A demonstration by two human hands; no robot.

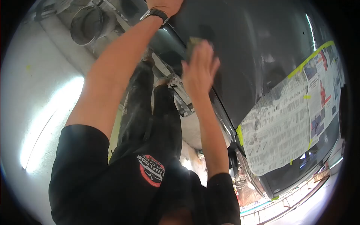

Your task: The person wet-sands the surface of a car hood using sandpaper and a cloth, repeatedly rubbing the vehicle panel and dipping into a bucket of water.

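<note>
A dark grey car panel [240,45] fills the upper right. My right hand [200,67], blurred by motion, lies over a small greenish-brown pad [195,41] on this panel. The pad shows past the fingertips, and the rest of it is hidden under the fingers. At the top edge is my left hand [167,5], with a dark-banded watch [157,14] on the wrist. It is at the panel's upper left part; its fingers are cut off by the frame, so whether it holds anything cannot be seen.
Newspaper [279,123] held by yellow-green tape [300,69] covers a section of the car at the right. A round bucket-like container [87,25] stands at the upper left. Metal parts [174,80] lie near my dark-trousered legs. A bright light streak crosses the pale surface at left.
</note>
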